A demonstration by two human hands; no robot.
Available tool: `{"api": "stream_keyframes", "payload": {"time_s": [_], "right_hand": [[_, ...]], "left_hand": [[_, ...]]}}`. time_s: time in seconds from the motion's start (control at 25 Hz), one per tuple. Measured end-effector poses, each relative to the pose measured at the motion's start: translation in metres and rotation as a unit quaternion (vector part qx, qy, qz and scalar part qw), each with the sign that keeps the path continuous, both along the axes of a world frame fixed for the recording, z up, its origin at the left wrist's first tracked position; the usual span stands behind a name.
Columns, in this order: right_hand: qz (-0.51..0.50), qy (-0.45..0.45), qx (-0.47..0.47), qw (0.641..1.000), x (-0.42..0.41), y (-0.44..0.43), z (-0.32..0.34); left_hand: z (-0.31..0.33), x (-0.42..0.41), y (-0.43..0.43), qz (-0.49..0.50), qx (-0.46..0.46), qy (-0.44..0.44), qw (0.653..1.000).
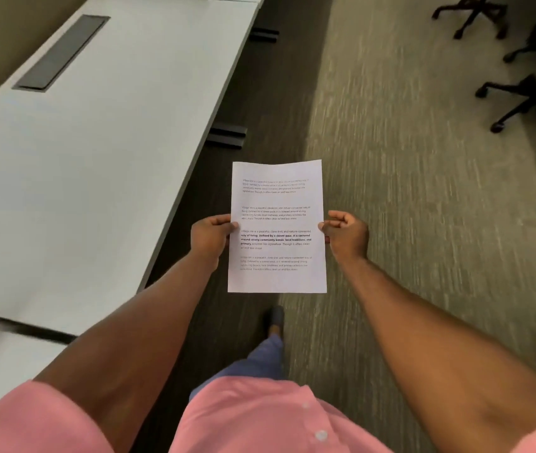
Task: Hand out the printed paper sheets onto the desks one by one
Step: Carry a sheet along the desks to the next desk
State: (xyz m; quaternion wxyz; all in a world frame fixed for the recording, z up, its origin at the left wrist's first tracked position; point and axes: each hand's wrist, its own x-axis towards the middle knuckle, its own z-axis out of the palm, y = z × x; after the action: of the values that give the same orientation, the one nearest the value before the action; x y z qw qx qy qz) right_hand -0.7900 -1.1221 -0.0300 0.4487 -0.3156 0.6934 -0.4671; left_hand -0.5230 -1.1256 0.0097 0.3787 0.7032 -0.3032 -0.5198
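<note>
I hold white printed paper sheets (pixel 278 204) flat in front of me over the floor, with several paragraphs of text facing up. My left hand (pixel 211 235) pinches the left edge and my right hand (pixel 346 235) pinches the right edge, thumbs on top. How many sheets are in the stack cannot be told. A long white desk (pixel 74 178) runs along my left side, with its edge a little left of my left hand.
A dark grey cable cover (pixel 62 52) lies flush in the desk top at the far left. Black desk feet (pixel 227 135) stick out onto the carpet. Office chair bases (pixel 528 96) stand at the far right. My shoe (pixel 276 317) is on the floor below the paper.
</note>
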Motion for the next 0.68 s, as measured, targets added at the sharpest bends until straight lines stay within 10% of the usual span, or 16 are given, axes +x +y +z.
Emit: {"api": "stream_keyframes", "payload": {"time_s": [0.68], "right_hand": [[-0.085,0.043,0.015,0.995,-0.184,-0.458,-0.028]], "left_hand": [[-0.015,-0.178,-0.486,-0.092,0.015,0.003,0.996]]}}
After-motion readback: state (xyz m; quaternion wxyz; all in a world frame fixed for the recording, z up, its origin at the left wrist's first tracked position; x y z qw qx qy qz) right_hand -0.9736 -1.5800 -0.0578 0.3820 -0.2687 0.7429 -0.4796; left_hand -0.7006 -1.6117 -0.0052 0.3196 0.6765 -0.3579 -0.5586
